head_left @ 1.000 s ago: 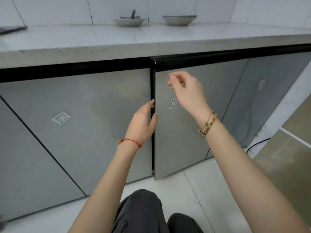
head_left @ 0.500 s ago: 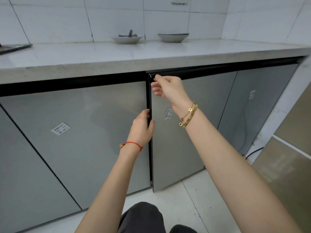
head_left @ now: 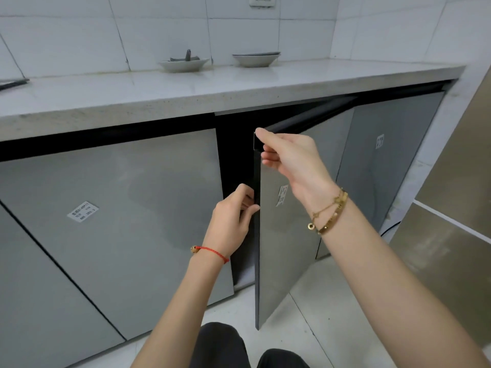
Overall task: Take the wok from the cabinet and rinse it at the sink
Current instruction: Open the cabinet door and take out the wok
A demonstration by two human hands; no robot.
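A grey cabinet door [head_left: 287, 243] under the counter stands partly swung open, hinged on its right. My right hand [head_left: 289, 158] grips the door's top left corner. My left hand [head_left: 233, 219] holds the door's left edge at mid height, fingers curled behind it. The gap [head_left: 233, 160] behind the door is dark and I cannot see inside. No wok and no sink are in view.
A closed grey door [head_left: 127, 221] is on the left, another [head_left: 385, 160] on the right. The pale stone countertop [head_left: 212, 88] carries two shallow bowls [head_left: 183, 63] [head_left: 256, 58] against the tiled wall. My knees [head_left: 239, 349] are at the bottom; a steel panel [head_left: 451, 248] stands at right.
The door has swung outward from nearly shut to clearly ajar. Both hands moved with its edge, and the view tilted up, showing more wall.
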